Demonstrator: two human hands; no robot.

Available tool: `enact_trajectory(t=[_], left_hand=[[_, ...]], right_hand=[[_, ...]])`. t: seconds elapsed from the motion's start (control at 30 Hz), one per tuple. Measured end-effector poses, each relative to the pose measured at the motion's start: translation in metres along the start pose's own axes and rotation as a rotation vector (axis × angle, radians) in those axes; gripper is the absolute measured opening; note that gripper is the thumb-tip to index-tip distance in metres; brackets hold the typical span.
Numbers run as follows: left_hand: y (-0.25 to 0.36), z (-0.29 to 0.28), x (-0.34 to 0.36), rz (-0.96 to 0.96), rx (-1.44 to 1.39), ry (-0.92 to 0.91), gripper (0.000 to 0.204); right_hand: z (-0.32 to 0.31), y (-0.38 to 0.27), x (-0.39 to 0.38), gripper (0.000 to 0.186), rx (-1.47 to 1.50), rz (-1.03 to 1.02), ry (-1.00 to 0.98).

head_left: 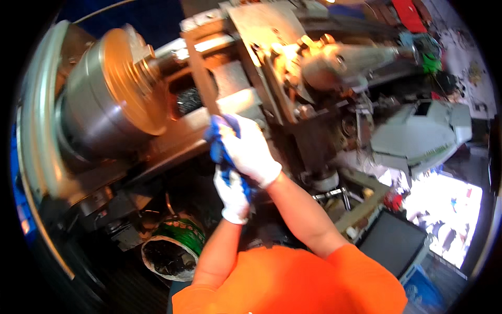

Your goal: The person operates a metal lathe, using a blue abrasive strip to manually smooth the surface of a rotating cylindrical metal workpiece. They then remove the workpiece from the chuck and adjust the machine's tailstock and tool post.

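Note:
My hands wear white gloves with blue palms and are close together in front of a metal lathe, slightly blurred. My right hand (248, 149) is the upper one, its fingers closed around the near end of a long flat brown bar (200, 73). Just below, my left hand (230, 193) is closed in line with the same bar; its fingers are partly hidden. Away from me, the bar reaches across a shiny round workpiece (175, 56) that sticks out of the large lathe chuck (107, 89) on the left.
The tool post and carriage (285, 65) stand right of the bar, with the tapered tailstock (345, 65) beyond. A green and white sack (180, 235) sits low at left. On the right are a grey-white machine cover (421, 131), a tray (361, 204) with tools and a dark panel (392, 240).

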State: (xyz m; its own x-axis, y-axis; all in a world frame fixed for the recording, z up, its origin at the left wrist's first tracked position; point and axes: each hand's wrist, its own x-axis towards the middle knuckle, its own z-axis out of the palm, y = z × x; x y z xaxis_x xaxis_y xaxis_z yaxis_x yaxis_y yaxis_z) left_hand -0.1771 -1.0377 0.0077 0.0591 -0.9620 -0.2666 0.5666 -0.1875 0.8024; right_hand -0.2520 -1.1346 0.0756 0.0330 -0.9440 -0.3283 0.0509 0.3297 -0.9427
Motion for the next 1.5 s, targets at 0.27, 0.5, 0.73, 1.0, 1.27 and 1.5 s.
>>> enact_trajectory(t=[0.27,0.5,0.73,1.0,1.27,1.5], left_hand=[[0.005,0.012,-0.012,-0.085,0.134,-0.062,0.05],[0.032,0.021,-0.029,-0.245,-0.037,-0.022,0.03],[0.022,0.034,-0.037,-0.15,0.15,0.046,0.03],[0.021,0.033,-0.049,-0.04,0.282,0.184,0.036],[0.016,0.047,-0.046,-0.141,0.245,0.221,0.038],[0.009,0.051,-0.034,-0.167,0.226,0.207,0.031]], right_hand=[[-0.019,-0.008,-0.019,0.036,0.038,0.078,0.043],[-0.097,-0.043,-0.129,0.043,-0.405,-0.376,0.062],[-0.44,0.019,-0.114,0.029,-0.227,-0.253,1.119],[-0.62,0.098,-0.021,0.064,-1.103,0.183,1.057],[-0.711,0.16,-0.016,0.015,-0.577,0.037,1.069],[-0.616,0.135,-0.003,0.027,-0.871,0.075,1.16]])
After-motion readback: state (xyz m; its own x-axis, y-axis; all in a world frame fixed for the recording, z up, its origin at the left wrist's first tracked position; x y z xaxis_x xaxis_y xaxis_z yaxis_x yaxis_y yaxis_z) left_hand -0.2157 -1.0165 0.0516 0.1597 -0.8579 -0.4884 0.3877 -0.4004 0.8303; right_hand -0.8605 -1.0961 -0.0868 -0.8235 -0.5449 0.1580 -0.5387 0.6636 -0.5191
